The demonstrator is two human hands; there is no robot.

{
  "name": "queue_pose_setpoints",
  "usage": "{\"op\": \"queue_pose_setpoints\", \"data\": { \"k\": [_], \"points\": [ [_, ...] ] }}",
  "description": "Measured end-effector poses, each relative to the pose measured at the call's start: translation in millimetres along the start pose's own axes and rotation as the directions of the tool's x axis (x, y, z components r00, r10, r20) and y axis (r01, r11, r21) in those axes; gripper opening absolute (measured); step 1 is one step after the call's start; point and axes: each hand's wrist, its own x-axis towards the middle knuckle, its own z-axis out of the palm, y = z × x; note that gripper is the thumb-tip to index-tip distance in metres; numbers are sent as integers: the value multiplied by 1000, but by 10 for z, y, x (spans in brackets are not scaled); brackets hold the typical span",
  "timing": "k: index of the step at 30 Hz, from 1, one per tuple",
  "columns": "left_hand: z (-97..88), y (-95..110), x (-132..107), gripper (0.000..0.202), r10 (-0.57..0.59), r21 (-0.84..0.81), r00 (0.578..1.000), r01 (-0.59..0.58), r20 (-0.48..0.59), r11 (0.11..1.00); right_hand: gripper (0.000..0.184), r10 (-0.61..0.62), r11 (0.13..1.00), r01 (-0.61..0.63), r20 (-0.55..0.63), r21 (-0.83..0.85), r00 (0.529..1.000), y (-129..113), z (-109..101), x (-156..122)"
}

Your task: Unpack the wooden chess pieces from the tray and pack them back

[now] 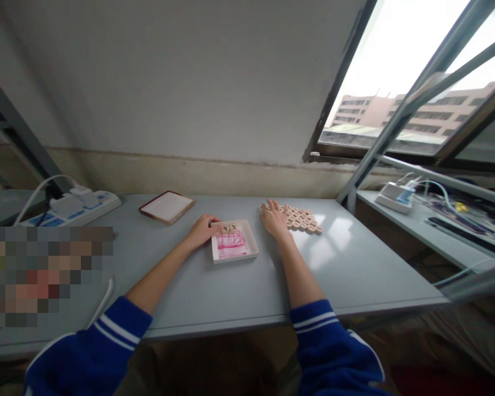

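The left hand curls against the far corner of the white tray, beside two marked pieces; whether it pinches one I cannot tell; the right hand lies flat and empty, touching the wooden discs on the table; a careless sweep might scatter them.

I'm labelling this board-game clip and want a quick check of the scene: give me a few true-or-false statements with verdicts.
1. The left hand touches the pink-grid tray. True.
2. The right hand grips that tray. False: it lies spread flat at the wooden tokens, to the right of the tray.
3. Two X tokens sit in the tray's far row. True.
4. The brown-edged lid lies right of the tray. False: it lies to its left, farther back on the table.
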Motion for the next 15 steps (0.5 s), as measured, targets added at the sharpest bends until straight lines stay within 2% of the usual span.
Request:
{"op": "queue_pose_setpoints", "data": {
  "k": [3, 9, 12, 15],
  "points": [
    [5, -14, 2, 30, -7, -3, 1000, 7, -12, 1000, 21, -11, 1000, 11, -12, 3, 1000, -55, 8, 5],
    [-11, -1, 11, 26, -33, -21, 998, 33, -46, 999, 12, -4, 998, 4, -3, 57, 1000, -90, -172, 35],
    [-35, 31, -5, 30, -22, 43, 994, 27, -103, 999, 22, 10, 974, -18, 33, 226, 999, -57, -268, 53],
    [-51, 42, -12, 30, -23, 89, 994, 33, -110, 995, 27, -94, 908, 40, 110, 418, 990, -54, -360, 52]
  ]
}}
